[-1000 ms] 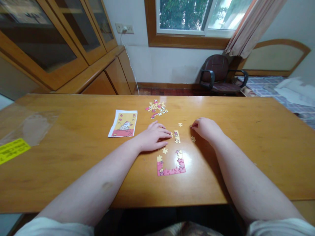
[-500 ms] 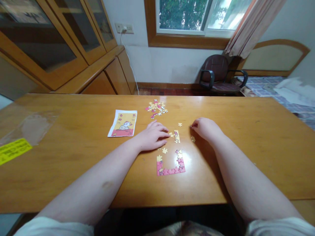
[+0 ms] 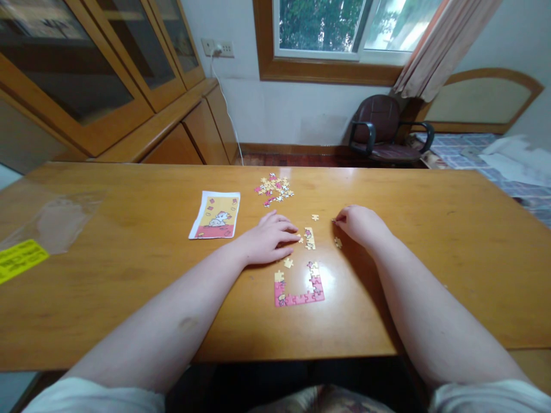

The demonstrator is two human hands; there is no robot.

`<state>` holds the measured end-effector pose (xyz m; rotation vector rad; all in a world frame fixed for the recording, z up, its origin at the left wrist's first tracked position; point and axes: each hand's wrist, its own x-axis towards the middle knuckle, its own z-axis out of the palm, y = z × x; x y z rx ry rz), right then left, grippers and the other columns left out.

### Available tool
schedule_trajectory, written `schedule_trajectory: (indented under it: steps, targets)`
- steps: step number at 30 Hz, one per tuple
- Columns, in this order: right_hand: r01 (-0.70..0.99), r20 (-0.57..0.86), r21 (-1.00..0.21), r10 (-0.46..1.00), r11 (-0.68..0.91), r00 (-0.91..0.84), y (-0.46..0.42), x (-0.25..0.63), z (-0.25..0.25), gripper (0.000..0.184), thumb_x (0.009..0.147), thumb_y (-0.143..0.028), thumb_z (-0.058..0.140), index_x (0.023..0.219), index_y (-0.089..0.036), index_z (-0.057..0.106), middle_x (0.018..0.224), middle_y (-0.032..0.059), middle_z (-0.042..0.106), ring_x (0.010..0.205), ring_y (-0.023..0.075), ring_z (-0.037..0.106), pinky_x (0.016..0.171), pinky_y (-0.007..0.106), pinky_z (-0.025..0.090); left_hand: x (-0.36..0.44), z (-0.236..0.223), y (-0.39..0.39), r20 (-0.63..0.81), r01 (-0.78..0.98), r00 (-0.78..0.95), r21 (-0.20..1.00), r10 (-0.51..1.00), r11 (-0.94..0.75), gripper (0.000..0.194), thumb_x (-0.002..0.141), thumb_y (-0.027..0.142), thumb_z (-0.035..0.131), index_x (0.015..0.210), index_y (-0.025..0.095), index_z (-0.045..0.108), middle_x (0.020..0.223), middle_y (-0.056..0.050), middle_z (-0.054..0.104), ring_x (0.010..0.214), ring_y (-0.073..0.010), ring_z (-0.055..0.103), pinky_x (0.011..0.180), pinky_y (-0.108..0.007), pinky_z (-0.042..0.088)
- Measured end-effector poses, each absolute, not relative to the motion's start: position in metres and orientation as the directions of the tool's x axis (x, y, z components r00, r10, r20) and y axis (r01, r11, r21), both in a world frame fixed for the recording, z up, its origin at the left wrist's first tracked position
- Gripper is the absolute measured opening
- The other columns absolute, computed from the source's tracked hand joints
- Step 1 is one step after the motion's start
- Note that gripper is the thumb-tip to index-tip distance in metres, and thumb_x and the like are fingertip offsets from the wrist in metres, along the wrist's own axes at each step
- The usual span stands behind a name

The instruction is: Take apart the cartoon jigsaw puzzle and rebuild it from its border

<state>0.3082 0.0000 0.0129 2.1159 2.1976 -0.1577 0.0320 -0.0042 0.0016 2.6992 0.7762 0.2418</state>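
Note:
My left hand (image 3: 271,238) lies palm down with fingers spread, its fingertips over a yellow puzzle piece (image 3: 301,238) that they partly cover. Between my two hands is a short joined yellow strip (image 3: 310,238) of pieces. My right hand (image 3: 355,221) is closed in a pinch on a small puzzle piece (image 3: 333,221), mostly hidden by the fingers. Just below it rests a loose piece (image 3: 338,243), and another yellow piece (image 3: 315,217) lies to its left. Nearer me, joined pink and yellow pieces form a U-shaped border (image 3: 299,299), with a loose yellow piece (image 3: 288,263) above it.
A heap of mixed puzzle pieces (image 3: 274,188) lies toward the far edge of the wooden table (image 3: 430,229). Left of it is a picture card (image 3: 215,215) with a white animal. A clear plastic bag (image 3: 60,221) with a yellow label lies at far left.
My left fingers have shifted slightly right, covering more of the yellow piece beside the strip. My right hand has stayed almost still.

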Motion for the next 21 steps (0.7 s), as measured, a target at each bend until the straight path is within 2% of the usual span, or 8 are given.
schedule_trajectory:
  steps: [4,10,16,21]
  targets:
    - [1.000,-0.141,-0.008,0.990,0.029,-0.029,0.000,0.308,0.013,0.026,0.083,-0.032,0.054,0.093,-0.023,0.076,0.098,0.0090,0.074,0.087,0.0241,0.067,0.071,0.030,0.046,0.032,0.002,-0.004,0.107,0.480,0.828,0.370,0.550,-0.795,0.028,0.091,0.037,0.054,0.114,0.029,0.067,0.121,-0.003,0.064,0.119,-0.0245,0.048,0.112,-0.052,0.022]
    - [1.000,-0.148,-0.002,0.989,0.028,-0.028,0.000,0.307,0.016,0.028,0.084,-0.033,0.054,0.095,-0.022,0.077,0.097,0.0101,0.075,0.086,0.0242,0.067,0.069,0.030,0.046,0.021,0.007,0.004,0.179,0.542,0.768,0.329,0.615,-0.773,0.019,0.092,0.028,0.052,0.097,0.024,0.070,0.099,-0.001,0.070,0.100,-0.0179,0.058,0.102,-0.039,0.036]
    - [1.000,-0.142,-0.007,0.989,0.031,-0.031,-0.002,0.307,0.017,0.027,0.084,-0.034,0.054,0.095,-0.022,0.077,0.095,0.0104,0.075,0.085,0.0256,0.068,0.069,0.031,0.046,0.004,0.006,0.016,0.228,0.674,0.628,0.318,0.744,-0.667,0.017,0.089,0.023,0.052,0.089,0.018,0.069,0.089,-0.005,0.070,0.088,-0.0201,0.059,0.084,-0.037,0.044]
    - [1.000,-0.140,0.000,0.990,0.005,-0.005,-0.001,0.306,0.016,0.026,0.084,-0.035,0.055,0.096,-0.023,0.076,0.096,0.0095,0.075,0.086,0.0233,0.067,0.071,0.029,0.046,0.003,0.003,0.019,0.167,0.682,0.637,0.334,0.752,-0.651,0.017,0.087,0.024,0.053,0.090,0.020,0.069,0.088,-0.004,0.069,0.088,-0.0193,0.059,0.082,-0.034,0.045]
